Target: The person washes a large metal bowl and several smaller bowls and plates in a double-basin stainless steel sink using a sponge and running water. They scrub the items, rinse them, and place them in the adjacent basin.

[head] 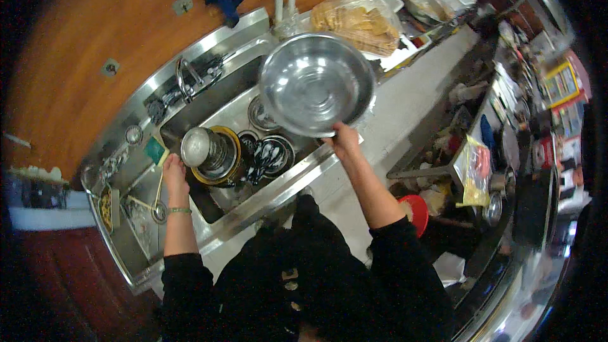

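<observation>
My right hand (344, 141) grips the near rim of a large stainless steel bowl (316, 85), held over the right end of a steel sink (228, 109). At the left of the sink, my left hand (174, 173) is at the lower corner of a green and yellow sponge (156, 150); its fingertips are partly hidden, so I cannot tell if it grips it. In the basin stand a yellow-rimmed pot (232, 142) with stacked metal bowls (198, 146) on top, a dish of dark utensils (270, 156) and a round metal dish (260, 115) partly under the large bowl.
A faucet (187, 78) stands behind the basin. Plastic-wrapped food (358, 23) lies beyond the bowl. On the left drainboard are a small metal strainer (160, 212) and a rectangular container (110, 210). A cluttered table edge (427, 171) and a red round object (418, 213) are at right.
</observation>
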`<control>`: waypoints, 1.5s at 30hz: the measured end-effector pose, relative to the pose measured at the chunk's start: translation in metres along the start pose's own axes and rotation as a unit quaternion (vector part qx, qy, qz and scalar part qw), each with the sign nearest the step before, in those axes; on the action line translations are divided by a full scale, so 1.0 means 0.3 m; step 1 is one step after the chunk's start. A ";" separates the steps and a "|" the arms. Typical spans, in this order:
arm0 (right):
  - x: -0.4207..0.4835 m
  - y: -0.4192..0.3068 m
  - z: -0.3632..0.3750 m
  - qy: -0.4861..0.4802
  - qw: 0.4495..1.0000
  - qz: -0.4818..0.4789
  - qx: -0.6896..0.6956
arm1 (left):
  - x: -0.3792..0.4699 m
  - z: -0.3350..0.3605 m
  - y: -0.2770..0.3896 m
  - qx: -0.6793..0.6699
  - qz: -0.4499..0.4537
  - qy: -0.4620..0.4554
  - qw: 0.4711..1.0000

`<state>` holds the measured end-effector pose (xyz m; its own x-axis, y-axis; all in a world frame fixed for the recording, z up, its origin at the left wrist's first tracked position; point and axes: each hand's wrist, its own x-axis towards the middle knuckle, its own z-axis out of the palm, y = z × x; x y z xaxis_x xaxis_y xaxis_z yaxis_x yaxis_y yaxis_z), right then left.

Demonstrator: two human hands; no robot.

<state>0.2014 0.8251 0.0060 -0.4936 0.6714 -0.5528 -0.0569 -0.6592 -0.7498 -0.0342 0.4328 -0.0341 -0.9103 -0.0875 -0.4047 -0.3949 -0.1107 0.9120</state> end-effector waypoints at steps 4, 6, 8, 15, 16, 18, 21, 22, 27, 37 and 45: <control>0.166 -0.061 -0.033 0.047 0.998 0.034 0.007 | -0.060 0.056 -0.040 0.044 0.043 0.119 0.991; 0.149 -0.100 -0.013 0.026 0.999 0.025 0.025 | -0.050 -0.004 -0.085 0.067 0.066 0.120 0.988; 0.185 -0.113 -0.105 -0.092 0.924 -0.114 -0.353 | -0.206 0.086 -0.032 0.056 0.106 -0.049 0.992; 0.231 -0.019 -0.021 0.033 0.956 -0.082 -0.280 | -0.228 0.450 -0.054 -0.003 -0.119 -0.161 0.980; 0.224 -0.015 -0.011 0.043 0.945 -0.146 -0.291 | -0.242 0.536 -0.051 -0.003 -0.129 -0.185 0.974; 0.136 -0.071 0.021 0.016 0.924 -0.216 -0.315 | -0.249 0.633 -0.034 -0.006 -0.140 -0.212 0.967; -0.032 -0.116 0.057 -0.038 0.908 -0.264 -0.324 | -0.253 0.705 -0.038 -0.005 -0.167 -0.260 0.951; -0.054 -0.119 0.075 -0.055 0.900 -0.287 -0.324 | -0.253 0.727 -0.042 -0.009 -0.174 -0.273 0.946; -0.208 -0.109 0.148 -0.134 0.843 -0.408 -0.324 | -0.246 0.755 -0.053 -0.039 -0.204 -0.313 0.927; -0.324 -0.011 0.154 -0.217 0.691 -0.505 -0.469 | -0.195 0.612 -0.110 -0.146 -0.274 -0.315 0.897; -0.341 0.062 0.148 -0.152 0.646 -0.563 -0.492 | -0.152 0.493 -0.079 -0.245 -0.309 -0.289 0.872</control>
<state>0.2124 0.7291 0.0646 -0.7764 0.3417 0.5295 -0.0229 0.8244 -0.5655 -0.0017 0.5858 -0.0273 -0.5095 0.6367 -0.5788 -0.8604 -0.3823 0.3369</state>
